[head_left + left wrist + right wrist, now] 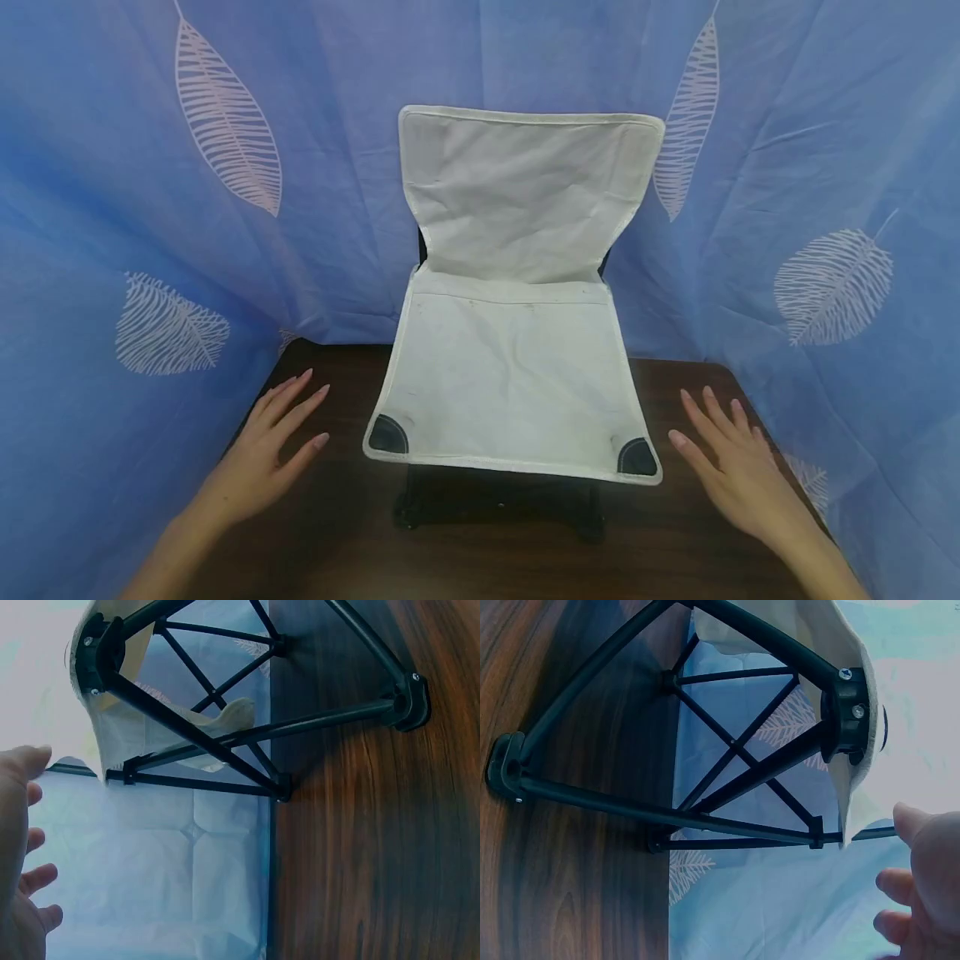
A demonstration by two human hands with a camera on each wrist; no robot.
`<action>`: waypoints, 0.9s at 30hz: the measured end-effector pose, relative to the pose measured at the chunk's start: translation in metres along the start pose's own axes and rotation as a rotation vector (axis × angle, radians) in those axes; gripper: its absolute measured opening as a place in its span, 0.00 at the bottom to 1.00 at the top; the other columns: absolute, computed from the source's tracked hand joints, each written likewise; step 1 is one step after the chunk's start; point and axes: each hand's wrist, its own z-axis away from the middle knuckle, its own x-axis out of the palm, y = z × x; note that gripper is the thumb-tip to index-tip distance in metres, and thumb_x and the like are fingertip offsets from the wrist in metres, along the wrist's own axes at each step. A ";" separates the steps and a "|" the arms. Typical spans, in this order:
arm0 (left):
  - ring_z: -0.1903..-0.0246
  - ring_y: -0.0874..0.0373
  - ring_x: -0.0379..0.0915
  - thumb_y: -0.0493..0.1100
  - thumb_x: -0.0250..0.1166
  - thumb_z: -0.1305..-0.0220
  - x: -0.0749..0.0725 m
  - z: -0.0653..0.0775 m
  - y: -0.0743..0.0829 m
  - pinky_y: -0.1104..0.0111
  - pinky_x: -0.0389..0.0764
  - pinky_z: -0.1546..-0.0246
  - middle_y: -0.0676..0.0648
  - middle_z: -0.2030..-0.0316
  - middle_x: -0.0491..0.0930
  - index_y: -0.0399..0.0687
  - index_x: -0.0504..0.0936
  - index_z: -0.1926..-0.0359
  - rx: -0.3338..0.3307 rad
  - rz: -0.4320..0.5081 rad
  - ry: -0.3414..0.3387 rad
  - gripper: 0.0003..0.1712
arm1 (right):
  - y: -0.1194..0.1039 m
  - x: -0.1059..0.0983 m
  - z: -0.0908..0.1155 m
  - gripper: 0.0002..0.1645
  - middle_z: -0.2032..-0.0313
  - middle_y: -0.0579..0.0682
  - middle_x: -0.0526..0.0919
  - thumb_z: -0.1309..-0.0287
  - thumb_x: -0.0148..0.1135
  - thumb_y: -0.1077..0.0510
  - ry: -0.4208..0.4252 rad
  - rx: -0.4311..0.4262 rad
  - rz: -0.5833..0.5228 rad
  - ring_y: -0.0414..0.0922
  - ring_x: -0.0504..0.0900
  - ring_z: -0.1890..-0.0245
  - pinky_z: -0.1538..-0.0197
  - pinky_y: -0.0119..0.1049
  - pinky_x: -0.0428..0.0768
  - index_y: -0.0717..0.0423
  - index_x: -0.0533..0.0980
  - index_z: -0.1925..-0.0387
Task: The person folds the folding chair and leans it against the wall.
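Well, the off-white cloth chair with a black tubular frame [517,304]: stands upright and unfolded on the dark brown wood-grain desk [315,550], its front edge facing the person.
Backrest [528,196]: one wide cloth panel, slightly wrinkled, narrowing toward the seat [513,392].
Front corners: dark rounded patches [389,434], one at each side.
Underneath: black tubes [322,726], some crossing in an X, with screws [845,673] at a joint.
Left hand [255,454]: over the desk beside the chair, fingers and thumb apart, clear of the cloth.
Right hand [738,475]: on the chair's other side, fingers extended and apart, also clear of it.
Blue curtain with white leaf prints [90,208]: hangs behind the desk and along both sides.
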 end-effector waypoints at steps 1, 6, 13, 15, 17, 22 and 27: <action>0.29 0.44 0.51 0.42 0.70 0.42 0.001 0.000 0.000 0.35 0.64 0.44 0.42 0.27 0.58 0.51 0.67 0.31 0.016 0.005 0.002 0.38 | -0.001 -0.001 0.000 0.38 0.24 0.61 0.40 0.26 0.42 0.42 -0.010 -0.004 -0.023 0.67 0.31 0.26 0.33 0.74 0.34 0.41 0.42 0.23; 0.26 0.47 0.45 0.53 0.62 0.34 0.003 -0.002 0.000 0.41 0.59 0.34 0.40 0.27 0.56 0.48 0.71 0.34 0.088 0.035 0.026 0.31 | -0.008 -0.006 0.001 0.38 0.24 0.58 0.45 0.27 0.45 0.44 0.010 -0.036 -0.078 0.65 0.43 0.25 0.36 0.74 0.49 0.36 0.42 0.24; 0.27 0.49 0.53 0.61 0.51 0.28 0.006 -0.009 0.003 0.67 0.45 0.23 0.38 0.33 0.66 0.44 0.78 0.40 0.282 0.037 0.097 0.30 | -0.016 -0.009 0.003 0.41 0.24 0.55 0.49 0.30 0.52 0.44 0.085 -0.076 -0.063 0.59 0.46 0.24 0.38 0.73 0.56 0.38 0.45 0.24; 0.28 0.50 0.54 0.61 0.51 0.28 0.006 -0.009 0.004 0.70 0.46 0.24 0.37 0.33 0.67 0.43 0.78 0.41 0.307 0.042 0.096 0.30 | -0.017 -0.009 0.004 0.41 0.24 0.55 0.50 0.31 0.53 0.45 0.083 -0.083 -0.065 0.59 0.47 0.24 0.39 0.74 0.56 0.37 0.46 0.24; 0.28 0.51 0.54 0.61 0.52 0.29 0.007 -0.009 0.006 0.72 0.47 0.24 0.37 0.34 0.68 0.41 0.77 0.41 0.318 0.042 0.096 0.31 | -0.018 -0.009 0.004 0.41 0.24 0.55 0.50 0.31 0.54 0.44 0.071 -0.086 -0.068 0.60 0.46 0.24 0.39 0.75 0.56 0.37 0.46 0.24; 0.27 0.51 0.54 0.62 0.53 0.30 0.007 -0.010 0.009 0.73 0.49 0.25 0.37 0.33 0.67 0.38 0.73 0.37 0.321 0.058 0.085 0.35 | -0.021 -0.010 0.004 0.42 0.24 0.53 0.50 0.33 0.57 0.44 0.031 -0.121 -0.064 0.62 0.50 0.26 0.43 0.74 0.62 0.36 0.48 0.24; 0.27 0.50 0.55 0.62 0.53 0.30 0.007 -0.015 0.013 0.78 0.53 0.28 0.36 0.30 0.63 0.37 0.68 0.33 0.318 0.091 0.039 0.38 | -0.025 -0.011 0.002 0.46 0.24 0.49 0.51 0.37 0.62 0.45 0.001 -0.198 -0.060 0.55 0.50 0.24 0.43 0.71 0.64 0.33 0.49 0.25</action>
